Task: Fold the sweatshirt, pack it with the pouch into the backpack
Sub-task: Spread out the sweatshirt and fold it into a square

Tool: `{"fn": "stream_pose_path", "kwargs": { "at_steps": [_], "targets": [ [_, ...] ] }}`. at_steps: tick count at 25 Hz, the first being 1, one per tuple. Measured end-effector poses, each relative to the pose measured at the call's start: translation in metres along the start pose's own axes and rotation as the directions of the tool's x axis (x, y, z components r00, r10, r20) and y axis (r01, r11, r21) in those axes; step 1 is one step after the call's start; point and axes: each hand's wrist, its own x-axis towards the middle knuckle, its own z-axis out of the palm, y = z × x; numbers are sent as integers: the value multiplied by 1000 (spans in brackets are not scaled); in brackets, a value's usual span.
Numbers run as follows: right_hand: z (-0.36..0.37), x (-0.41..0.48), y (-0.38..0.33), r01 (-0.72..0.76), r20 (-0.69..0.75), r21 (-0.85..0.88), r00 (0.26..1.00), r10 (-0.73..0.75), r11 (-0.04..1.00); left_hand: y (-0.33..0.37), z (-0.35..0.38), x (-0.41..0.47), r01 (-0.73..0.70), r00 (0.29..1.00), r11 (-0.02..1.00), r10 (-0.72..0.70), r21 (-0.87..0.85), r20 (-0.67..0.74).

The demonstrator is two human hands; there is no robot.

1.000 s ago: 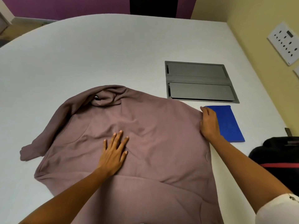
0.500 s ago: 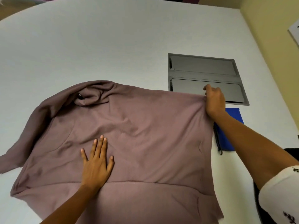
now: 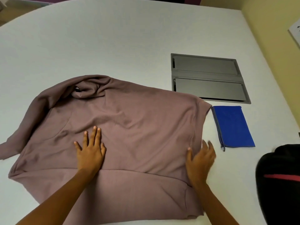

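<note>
A mauve sweatshirt [image 3: 138, 127] lies spread flat on the white table [image 3: 113, 38], its hood bunched at the far left and one sleeve trailing off to the left. My left hand [image 3: 90, 148] presses flat on the middle of the cloth, fingers apart. At the sweatshirt's right edge my right hand [image 3: 201, 158] is blurred, fingers spread, half on the cloth and half on the table. A blue zip pouch [image 3: 233, 125] lies flat just right of the sweatshirt. The black backpack [image 3: 279, 184] with a red stripe sits at the right edge, partly cut off.
A grey recessed cable box [image 3: 207, 78] with two lids is set into the table beyond the pouch. A yellow wall [image 3: 276, 30] with a white outlet plate runs along the right side. The table's far edge curves round at the top left.
My right hand let go of the sweatshirt's far right corner and slid back along its right edge towards me. The pouch is fully uncovered now. My left hand stays pressed on the cloth.
</note>
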Motion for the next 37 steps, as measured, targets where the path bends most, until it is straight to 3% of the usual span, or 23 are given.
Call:
{"fn": "stream_pose_path", "kwargs": {
  "at_steps": [2,3,8,10,13,16,18,21,24,27,29,30,32,37],
  "targets": [
    [-11,-12,2,-228,80,-31,970,230,973,13,0,-5,34,999,996,-34,-85,11],
    [-16,-16,0,-273,160,-25,948,274,962,20,-1,-11,53,998,991,-51,-125,22],
    [-26,-5,-20,-418,360,-12,846,394,909,45,5,-47,27,1000,989,-25,-142,16],
    [-30,2,-24,-420,404,55,839,364,906,45,7,-57,-5,1000,992,7,-126,10],
    [-36,3,-22,-381,370,236,886,280,894,38,7,-64,-45,999,993,45,-110,5],
    [-39,0,-2,-353,239,63,913,329,933,30,9,-65,-81,996,993,84,-89,27],
    [-42,-3,18,-312,76,-90,945,319,946,25,10,-65,-96,994,993,99,-70,44],
    [-51,-11,41,-252,-93,-107,966,243,962,26,7,-68,-94,995,991,96,-96,23],
    [-51,-34,48,-9,-189,-85,982,-7,996,36,3,-83,-157,987,975,153,-159,-40],
    [-34,-79,31,307,-22,-46,951,-308,951,48,6,-108,-289,957,948,286,-134,-45],
    [-15,-101,27,496,187,-116,862,-472,860,51,11,-115,-306,952,946,306,-110,-19],
    [-8,-107,30,552,268,-176,824,-500,815,51,13,-117,-304,952,948,305,-94,-7],
    [-5,-111,41,559,350,-272,816,-461,783,48,14,-117,-319,947,945,321,-68,16],
    [-24,-118,77,548,382,-360,825,-416,755,40,15,-129,-453,889,890,455,-63,44]
  ]
}}
